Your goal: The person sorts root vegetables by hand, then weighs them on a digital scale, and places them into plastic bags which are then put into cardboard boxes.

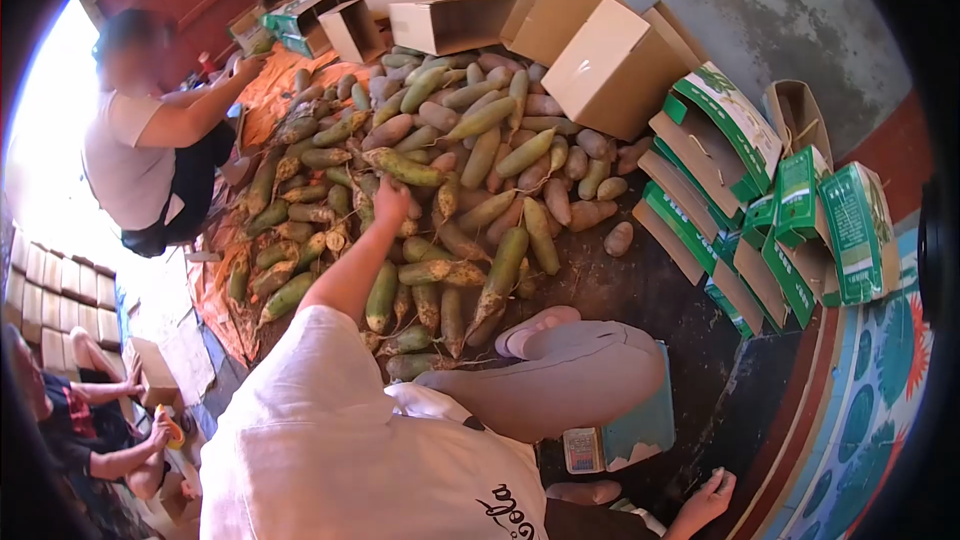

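Dark floor (650,290), frame centre: heap of roots (470,170) on an orange sheet (265,100), with cartons (610,70) behind. Hazard: pulling a root from mid-heap may send neighbours rolling off. Left hand (391,200) is at heap centre, arm extended, fingers curled onto a root; grip unconfirmed. Right hand (712,492) is at lower right, fingers spread on the floor.
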`<state>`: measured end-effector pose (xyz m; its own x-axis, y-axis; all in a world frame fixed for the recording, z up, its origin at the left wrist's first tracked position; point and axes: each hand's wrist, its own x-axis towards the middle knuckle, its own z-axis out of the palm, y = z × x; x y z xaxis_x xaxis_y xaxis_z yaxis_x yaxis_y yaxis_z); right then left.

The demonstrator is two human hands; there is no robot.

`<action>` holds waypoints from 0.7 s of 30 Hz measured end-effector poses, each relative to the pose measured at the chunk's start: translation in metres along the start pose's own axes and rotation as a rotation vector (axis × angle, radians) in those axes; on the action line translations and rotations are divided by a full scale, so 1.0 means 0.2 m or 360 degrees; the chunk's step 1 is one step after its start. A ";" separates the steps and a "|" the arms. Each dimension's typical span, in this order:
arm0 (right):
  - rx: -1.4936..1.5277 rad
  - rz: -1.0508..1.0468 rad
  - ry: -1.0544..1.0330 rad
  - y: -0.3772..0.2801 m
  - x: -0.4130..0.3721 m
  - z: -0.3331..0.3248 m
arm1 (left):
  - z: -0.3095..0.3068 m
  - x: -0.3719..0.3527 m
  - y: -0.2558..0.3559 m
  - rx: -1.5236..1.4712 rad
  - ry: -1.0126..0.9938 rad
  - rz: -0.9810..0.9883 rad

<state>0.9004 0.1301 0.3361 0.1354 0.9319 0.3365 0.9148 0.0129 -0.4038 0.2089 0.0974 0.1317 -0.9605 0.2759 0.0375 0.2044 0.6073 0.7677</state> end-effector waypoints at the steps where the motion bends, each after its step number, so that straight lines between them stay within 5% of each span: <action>1: -0.0011 -0.0019 0.0005 -0.03 0.03 -0.01 | -0.06 0.04 0.07 -0.0017 0.0005 -0.0040; 8: -0.0052 0.0018 -0.0072 0.10 0.25 0.05 | -0.24 0.45 0.20 -0.0120 0.0238 -0.0119; 14: -0.0203 0.0198 0.0000 0.24 0.36 0.09 | -0.41 0.50 0.40 -0.0206 0.0025 -0.0220; 21: -0.0185 0.0044 0.0034 0.33 0.32 0.17 | -0.42 0.57 0.40 0.0192 0.0090 -0.0100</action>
<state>0.9564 0.2031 0.3024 0.1684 0.9235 0.3448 0.9483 -0.0562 -0.3124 0.1002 0.1150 0.2522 -0.9804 0.1944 0.0304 0.1617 0.7081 0.6874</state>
